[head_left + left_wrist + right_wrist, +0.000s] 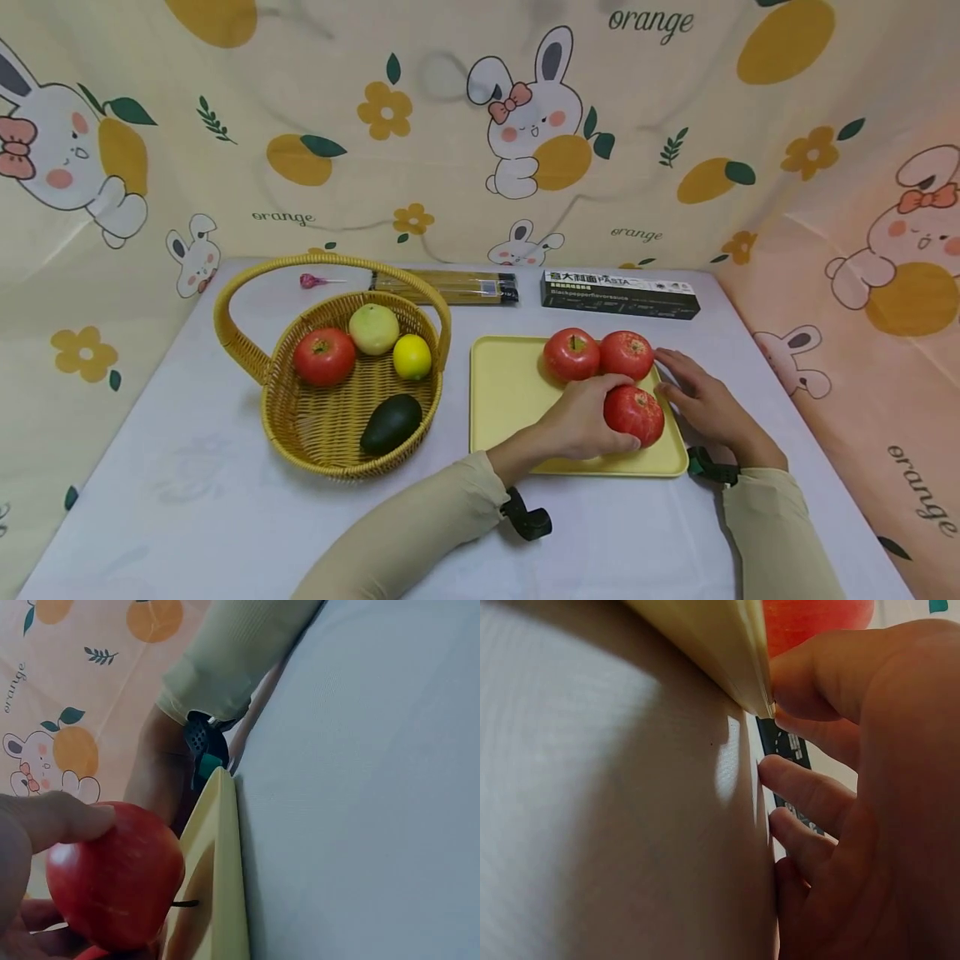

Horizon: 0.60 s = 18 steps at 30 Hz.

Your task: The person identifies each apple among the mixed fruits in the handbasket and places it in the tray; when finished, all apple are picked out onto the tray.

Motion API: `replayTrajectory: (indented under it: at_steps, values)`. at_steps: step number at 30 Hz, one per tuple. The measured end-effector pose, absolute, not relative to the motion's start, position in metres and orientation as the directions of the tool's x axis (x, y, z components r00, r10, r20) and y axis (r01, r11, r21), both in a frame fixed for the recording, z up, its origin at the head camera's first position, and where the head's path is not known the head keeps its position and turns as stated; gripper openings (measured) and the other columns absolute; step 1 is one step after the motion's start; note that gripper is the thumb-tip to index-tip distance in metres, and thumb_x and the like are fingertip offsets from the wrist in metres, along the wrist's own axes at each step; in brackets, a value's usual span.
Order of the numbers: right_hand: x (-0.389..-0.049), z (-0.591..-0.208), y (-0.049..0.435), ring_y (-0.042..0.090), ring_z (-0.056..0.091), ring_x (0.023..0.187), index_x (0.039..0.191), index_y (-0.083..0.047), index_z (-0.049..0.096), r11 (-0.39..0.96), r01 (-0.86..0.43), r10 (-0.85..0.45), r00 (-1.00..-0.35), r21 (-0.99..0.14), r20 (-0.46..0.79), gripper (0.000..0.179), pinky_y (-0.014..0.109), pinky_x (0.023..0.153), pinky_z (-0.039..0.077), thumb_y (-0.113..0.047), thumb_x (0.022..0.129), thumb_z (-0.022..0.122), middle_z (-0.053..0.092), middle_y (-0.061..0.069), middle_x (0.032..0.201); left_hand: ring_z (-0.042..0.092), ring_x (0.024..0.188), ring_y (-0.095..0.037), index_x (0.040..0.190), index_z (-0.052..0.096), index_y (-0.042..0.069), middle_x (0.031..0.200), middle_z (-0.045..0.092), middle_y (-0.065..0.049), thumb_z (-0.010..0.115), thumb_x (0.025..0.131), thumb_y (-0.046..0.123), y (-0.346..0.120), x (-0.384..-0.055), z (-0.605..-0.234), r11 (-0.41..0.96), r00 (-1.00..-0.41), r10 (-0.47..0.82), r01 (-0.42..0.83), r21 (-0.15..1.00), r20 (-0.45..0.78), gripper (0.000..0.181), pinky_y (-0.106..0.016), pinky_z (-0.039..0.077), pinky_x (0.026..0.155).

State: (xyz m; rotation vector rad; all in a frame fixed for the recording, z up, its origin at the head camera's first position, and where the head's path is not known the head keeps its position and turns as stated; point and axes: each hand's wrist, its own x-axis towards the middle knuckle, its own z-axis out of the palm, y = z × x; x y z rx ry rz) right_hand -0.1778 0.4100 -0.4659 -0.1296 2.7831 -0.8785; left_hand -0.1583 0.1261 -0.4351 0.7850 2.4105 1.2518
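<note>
In the head view, my left hand (585, 421) grips a red apple (634, 416) over the right part of a yellow tray (504, 400). The left wrist view shows the thumb across this apple (124, 877), its dark stem pointing at the tray wall (229, 877). Behind it, two more red apples, one on the left (571, 355) and one on the right (627, 355), sit side by side at the tray's back edge. My right hand (708, 408) rests beside the tray's right edge, its thumb (810, 679) at the rim and several fingers reaching down to the table.
A wicker basket (318, 425) with a tall handle stands left of the tray. It holds a red round fruit (325, 357), a pale green one (373, 329), a lemon (412, 357) and an avocado (391, 423). Behind lie a pasta box (618, 295) and long packets (450, 287).
</note>
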Motion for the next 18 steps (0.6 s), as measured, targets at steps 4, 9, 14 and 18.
replayTrajectory:
  at_steps: [4, 9, 14, 18]
  values:
    - [-0.179, -0.465, 0.409, 0.062, 0.028, 0.158, 0.174, -0.02, 0.032, 0.823, -0.021, -0.149, -0.972, -0.568, -0.18, 0.071, 0.085, 0.113, 0.035, -0.037, 0.112, 0.061, 0.025, 0.026, 0.179, 0.057, 0.133, -0.014, 0.155, 0.056, 0.021, 0.144, 0.066, 0.006, 0.093, 0.087, 0.032, 0.13, -0.159, -0.439, 0.487, -0.819, 0.574, 0.32, 0.813, -0.022, 0.079, -0.025, 0.058, 0.102]
    - [-0.179, -0.464, 0.409, 0.063, 0.027, 0.158, 0.174, -0.02, 0.031, 0.823, -0.02, -0.151, -0.971, -0.568, -0.184, 0.071, 0.086, 0.112, 0.035, -0.038, 0.112, 0.061, 0.024, 0.026, 0.179, 0.057, 0.133, -0.013, 0.156, 0.054, 0.02, 0.144, 0.065, 0.005, 0.093, 0.087, 0.035, 0.133, -0.158, -0.445, 0.496, -0.826, 0.563, 0.324, 0.806, -0.014, 0.08, -0.024, 0.058, 0.102]
    - [-0.179, -0.463, 0.408, 0.063, 0.027, 0.158, 0.174, -0.02, 0.03, 0.823, -0.021, -0.154, -0.97, -0.568, -0.187, 0.072, 0.087, 0.111, 0.034, -0.038, 0.112, 0.06, 0.024, 0.026, 0.179, 0.056, 0.134, -0.011, 0.158, 0.052, 0.02, 0.145, 0.064, 0.006, 0.093, 0.088, 0.036, 0.136, -0.155, -0.449, 0.497, -0.821, 0.571, 0.355, 0.792, 0.01, 0.083, -0.022, 0.058, 0.1]
    - [-0.177, -0.461, 0.405, 0.063, 0.026, 0.159, 0.175, -0.019, 0.029, 0.821, -0.015, -0.152, -0.969, -0.57, -0.193, 0.073, 0.087, 0.11, 0.035, -0.039, 0.112, 0.06, 0.023, 0.025, 0.18, 0.056, 0.137, -0.012, 0.16, 0.052, 0.018, 0.148, 0.064, 0.005, 0.093, 0.089, 0.038, 0.138, -0.153, -0.451, 0.506, -0.814, 0.578, 0.41, 0.759, 0.054, 0.085, -0.022, 0.057, 0.104]
